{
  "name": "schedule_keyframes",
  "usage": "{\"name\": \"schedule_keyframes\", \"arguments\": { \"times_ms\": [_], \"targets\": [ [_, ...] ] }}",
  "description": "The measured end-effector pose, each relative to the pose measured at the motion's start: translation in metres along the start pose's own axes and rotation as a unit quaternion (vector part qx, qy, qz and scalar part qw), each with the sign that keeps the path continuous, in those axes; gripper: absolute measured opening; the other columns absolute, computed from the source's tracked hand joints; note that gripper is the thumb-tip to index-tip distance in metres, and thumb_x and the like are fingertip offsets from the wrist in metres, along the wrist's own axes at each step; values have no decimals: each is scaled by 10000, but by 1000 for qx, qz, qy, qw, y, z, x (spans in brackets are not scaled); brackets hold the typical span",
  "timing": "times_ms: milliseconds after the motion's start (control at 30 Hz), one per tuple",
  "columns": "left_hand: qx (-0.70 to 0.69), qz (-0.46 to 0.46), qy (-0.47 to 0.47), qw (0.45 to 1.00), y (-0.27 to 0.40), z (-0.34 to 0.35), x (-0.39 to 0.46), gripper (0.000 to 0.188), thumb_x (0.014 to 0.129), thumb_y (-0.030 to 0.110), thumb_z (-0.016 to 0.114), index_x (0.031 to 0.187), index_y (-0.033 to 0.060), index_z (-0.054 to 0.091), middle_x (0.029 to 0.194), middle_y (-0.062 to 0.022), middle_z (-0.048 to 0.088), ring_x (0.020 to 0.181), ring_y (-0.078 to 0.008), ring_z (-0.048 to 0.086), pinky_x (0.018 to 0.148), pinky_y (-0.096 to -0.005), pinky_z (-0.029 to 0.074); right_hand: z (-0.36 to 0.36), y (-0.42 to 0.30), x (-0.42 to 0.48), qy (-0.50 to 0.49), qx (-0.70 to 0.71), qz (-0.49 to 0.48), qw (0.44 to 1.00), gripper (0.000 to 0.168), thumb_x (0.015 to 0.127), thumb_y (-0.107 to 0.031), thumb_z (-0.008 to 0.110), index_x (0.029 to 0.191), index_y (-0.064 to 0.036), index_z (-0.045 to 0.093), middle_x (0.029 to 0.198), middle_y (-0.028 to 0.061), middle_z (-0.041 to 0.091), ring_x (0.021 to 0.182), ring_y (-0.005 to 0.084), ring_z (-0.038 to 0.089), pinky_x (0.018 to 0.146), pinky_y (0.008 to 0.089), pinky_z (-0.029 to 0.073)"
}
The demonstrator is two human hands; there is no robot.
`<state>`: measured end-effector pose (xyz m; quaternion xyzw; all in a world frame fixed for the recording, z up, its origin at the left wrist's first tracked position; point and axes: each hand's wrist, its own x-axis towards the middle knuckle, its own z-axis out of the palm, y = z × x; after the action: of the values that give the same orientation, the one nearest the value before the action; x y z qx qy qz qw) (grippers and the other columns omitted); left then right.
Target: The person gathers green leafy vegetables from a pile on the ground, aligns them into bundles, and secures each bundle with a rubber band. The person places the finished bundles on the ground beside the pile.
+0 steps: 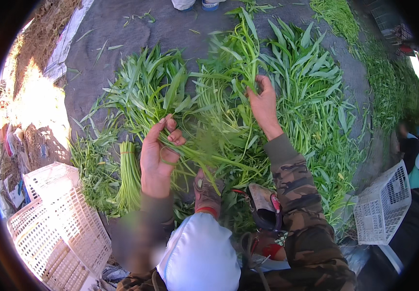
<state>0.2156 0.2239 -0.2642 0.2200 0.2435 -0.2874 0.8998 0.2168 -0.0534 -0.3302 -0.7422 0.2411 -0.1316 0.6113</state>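
Observation:
My left hand point(160, 152) is closed around the stems of a leafy bunch of water spinach point(155, 87); its leaves fan out away from me and the stem ends point to the right. Thumb and fingers of my right hand point(265, 102) pinch a smaller cluster of green stems point(245, 54), held above the pile. Below and between the hands lies a loose heap of greens point(216, 98), partly blurred. To the right spreads a larger pile of water spinach point(304, 87). A bundle of trimmed stems point(128, 174), bound with a reddish band, stands left of my left wrist.
White perforated plastic crates point(60, 225) stand at the lower left; another crate point(384, 203) is at right. Dark ground cloth point(100, 69) carries scattered leaves. More greens point(391, 87) lie far right, near a seated person point(418, 156). My shoe point(207, 191) is amid the greens.

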Motion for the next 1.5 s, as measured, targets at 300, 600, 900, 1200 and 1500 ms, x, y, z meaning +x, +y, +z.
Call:
{"name": "schedule_keyframes", "arguments": {
  "times_ms": [300, 600, 900, 1200, 1500],
  "targets": [
    [62, 14, -1, 998, -24, 31, -10, 362, 926, 146, 614, 1216, -56, 537, 1123, -140, 652, 759, -131, 553, 698, -290, 466, -45, -102, -69, -75, -316, -310, 894, 384, 816, -90, 690, 1188, -173, 647, 941, 86, 590, 809, 258, 607, 658, 346, 505],
    [49, -1, 4, 999, -41, 14, -9, 339, 879, 152, 694, 1123, -66, 606, 1121, -163, 652, 921, -193, 605, 857, -327, 502, -37, -71, -131, -254, -161, -207, 931, 377, 816, -2, 642, 1184, -81, 635, 1041, 120, 625, 927, 292, 630, 776, 347, 520],
    [141, 76, 137, 978, -47, -19, -11, 203, 867, 94, 688, 988, -48, 605, 908, -142, 684, 780, -253, 689, 720, -386, 601, -66, -25, -121, -387, -92, 55, 916, 419, 900, -94, 588, 1315, -73, 532, 1272, 131, 589, 1096, 235, 611, 947, 365, 490],
    [177, 118, 200, 957, -15, 12, -32, 194, 914, 107, 637, 1020, -50, 596, 883, -111, 663, 767, -216, 659, 732, -330, 560, 52, 30, -2, -238, -415, 58, 876, 539, 904, -499, 555, 972, 25, 664, 916, 189, 678, 846, 342, 648, 753, 441, 487],
    [111, 138, 174, 969, 6, -30, -19, 166, 901, 109, 648, 1029, 11, 607, 907, -57, 651, 826, -184, 645, 912, -368, 540, 127, 48, -37, -48, -410, 44, 910, 676, 716, -383, 785, 1167, 6, 466, 1195, 191, 462, 1126, 387, 439, 921, 503, 394]
  ]
}}
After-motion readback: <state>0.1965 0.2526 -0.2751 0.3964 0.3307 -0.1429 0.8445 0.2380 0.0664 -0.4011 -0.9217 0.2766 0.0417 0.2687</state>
